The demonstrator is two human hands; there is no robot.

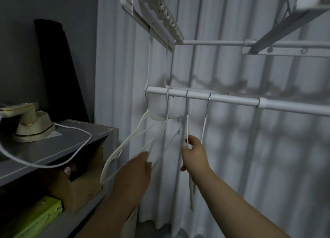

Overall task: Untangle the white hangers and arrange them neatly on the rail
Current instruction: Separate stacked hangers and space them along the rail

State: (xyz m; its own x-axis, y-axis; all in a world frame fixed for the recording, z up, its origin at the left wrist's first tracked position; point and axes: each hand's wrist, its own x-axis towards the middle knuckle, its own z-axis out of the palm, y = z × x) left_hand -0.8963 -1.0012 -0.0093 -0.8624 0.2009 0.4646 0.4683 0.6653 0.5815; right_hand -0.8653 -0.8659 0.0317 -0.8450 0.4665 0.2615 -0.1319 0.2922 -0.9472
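- Plastic, thin and light, is what the white hangers (142, 130) seem to be made of, with metal hooks. I judge them springy rather than stiff, smooth enough to slide over one another, and likely to crack at a notch if wrenched.
- They hang on the rail (223, 99). Those at its left end are swung outward and crossed, and what looks like one more hook is caught among them below the rail. Two others hang straight, just to the right.
- The left hand (137, 171) grips the lower bars of the crossed bunch, fingers curled round them.
- The right hand (193, 152) pinches the lower part of one straight-hanging hanger between thumb and fingers.
- The best hold, to my eye, is the neck just under each hook, where a hanger flexes least. From there, one hook could be lifted clear without dragging its neighbours.
- A cardboard box (80, 184) sits under the top of the shelf (53, 148), its mouth open. Something small and pale shows inside, too dark to name.
- A yellow-green packet (41, 212) lies on the level below.
- An iron (30, 123) stands on top of the shelf, trailing its white cord (78, 130).
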